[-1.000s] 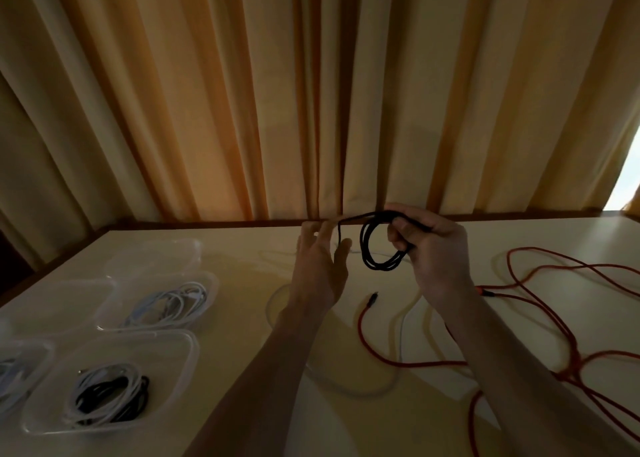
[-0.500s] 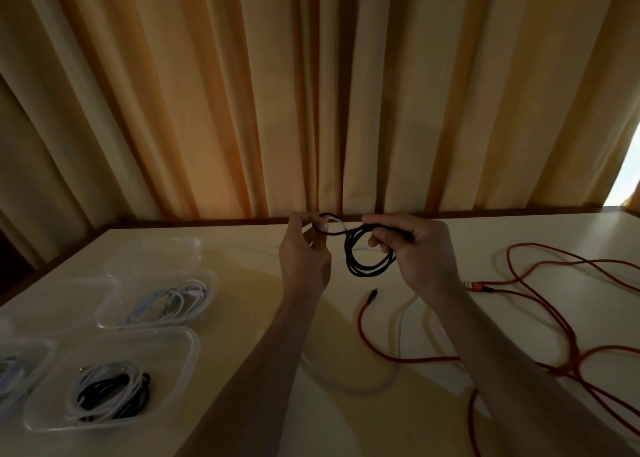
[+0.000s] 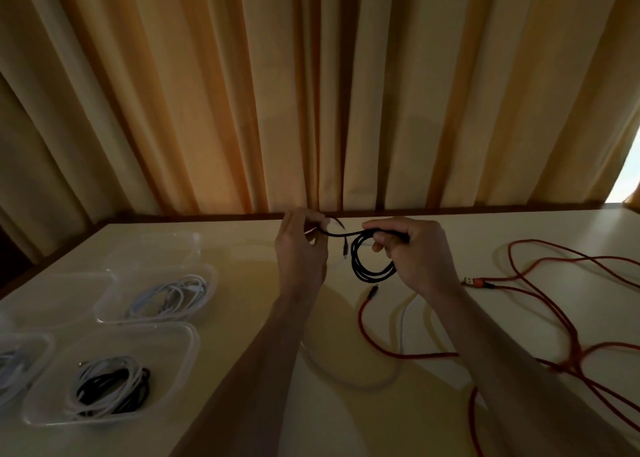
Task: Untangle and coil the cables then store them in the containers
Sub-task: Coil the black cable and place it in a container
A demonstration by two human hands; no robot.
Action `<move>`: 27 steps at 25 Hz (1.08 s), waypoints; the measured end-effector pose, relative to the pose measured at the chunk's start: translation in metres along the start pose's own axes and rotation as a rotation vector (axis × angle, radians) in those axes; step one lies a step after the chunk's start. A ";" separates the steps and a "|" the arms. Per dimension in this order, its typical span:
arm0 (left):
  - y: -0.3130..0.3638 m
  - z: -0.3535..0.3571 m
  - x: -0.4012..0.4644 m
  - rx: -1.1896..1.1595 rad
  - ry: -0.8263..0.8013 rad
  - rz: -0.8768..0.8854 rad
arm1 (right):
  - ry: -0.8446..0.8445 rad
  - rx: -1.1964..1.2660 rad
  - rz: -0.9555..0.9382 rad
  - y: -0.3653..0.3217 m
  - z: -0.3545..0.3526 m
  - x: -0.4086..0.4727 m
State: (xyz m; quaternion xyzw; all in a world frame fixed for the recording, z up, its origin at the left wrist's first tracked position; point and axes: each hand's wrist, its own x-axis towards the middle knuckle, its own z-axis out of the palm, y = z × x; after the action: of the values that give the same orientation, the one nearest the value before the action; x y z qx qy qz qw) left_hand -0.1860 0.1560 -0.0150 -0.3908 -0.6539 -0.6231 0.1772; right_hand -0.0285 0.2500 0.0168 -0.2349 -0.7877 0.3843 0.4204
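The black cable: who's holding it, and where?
The right hand grips the black cable at the top of its coil; the left hand pinches the loose tail near its end.

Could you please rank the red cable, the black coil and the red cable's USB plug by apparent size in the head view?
1. red cable, sprawling over the table
2. black coil, held in both hands
3. USB plug, smallest
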 end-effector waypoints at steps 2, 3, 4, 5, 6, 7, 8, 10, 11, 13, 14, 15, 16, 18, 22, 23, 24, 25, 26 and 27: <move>0.011 0.000 0.000 -0.170 -0.055 -0.094 | 0.014 -0.034 0.048 0.002 -0.001 0.002; 0.017 0.001 0.000 -0.259 -0.091 -0.149 | -0.003 -0.074 0.059 0.003 -0.001 0.003; 0.022 0.001 0.000 -0.338 -0.130 -0.184 | -0.036 -0.121 0.059 0.005 0.001 0.004; 0.027 0.002 0.000 -0.386 -0.168 -0.191 | -0.080 -0.157 0.052 0.006 0.003 0.004; 0.031 0.002 0.000 -0.429 -0.208 -0.186 | -0.128 -0.170 0.044 0.007 0.005 0.005; 0.035 0.002 0.000 -0.449 -0.239 -0.170 | -0.170 -0.163 0.037 0.008 0.006 0.005; 0.037 0.002 0.000 -0.460 -0.265 -0.145 | -0.197 -0.148 0.037 0.009 0.006 0.006; 0.036 0.001 0.000 -0.435 -0.297 -0.124 | -0.207 -0.127 0.049 0.011 0.004 0.007; 0.033 0.000 0.000 -0.387 -0.319 -0.118 | -0.199 -0.117 0.053 0.012 0.003 0.008; 0.018 0.000 -0.002 -0.207 -0.411 -0.039 | -0.199 -0.065 0.040 0.011 0.001 0.008; 0.010 0.002 -0.005 -0.090 -0.458 0.048 | -0.204 -0.040 0.025 0.010 0.001 0.007; 0.003 0.005 -0.007 0.011 -0.484 0.122 | -0.207 -0.027 0.012 0.009 0.002 0.006; -0.004 0.008 -0.008 0.096 -0.475 0.197 | -0.200 -0.035 0.002 0.008 0.002 0.005; -0.007 0.013 -0.006 0.119 -0.424 0.182 | -0.167 -0.083 0.010 0.008 0.002 0.006; -0.007 0.009 0.001 0.371 -0.323 0.266 | -0.017 -0.192 0.093 0.012 0.001 0.007; -0.008 0.008 0.000 0.387 -0.312 0.205 | 0.013 -0.206 0.109 0.012 0.001 0.008; -0.007 0.008 0.000 0.376 -0.297 0.157 | 0.030 -0.204 0.120 0.013 0.001 0.009; -0.006 0.007 -0.001 0.356 -0.284 0.114 | 0.040 -0.179 0.133 0.013 0.001 0.010; -0.004 0.006 -0.001 0.314 -0.285 0.092 | 0.050 -0.150 0.146 0.012 0.000 0.011; 0.000 0.005 0.000 0.244 -0.295 0.079 | 0.053 -0.144 0.152 0.012 -0.002 0.012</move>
State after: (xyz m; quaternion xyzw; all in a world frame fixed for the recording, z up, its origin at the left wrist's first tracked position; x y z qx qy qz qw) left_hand -0.1847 0.1606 -0.0164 -0.4789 -0.7276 -0.4678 0.1499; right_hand -0.0331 0.2660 0.0135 -0.3335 -0.7818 0.3511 0.3929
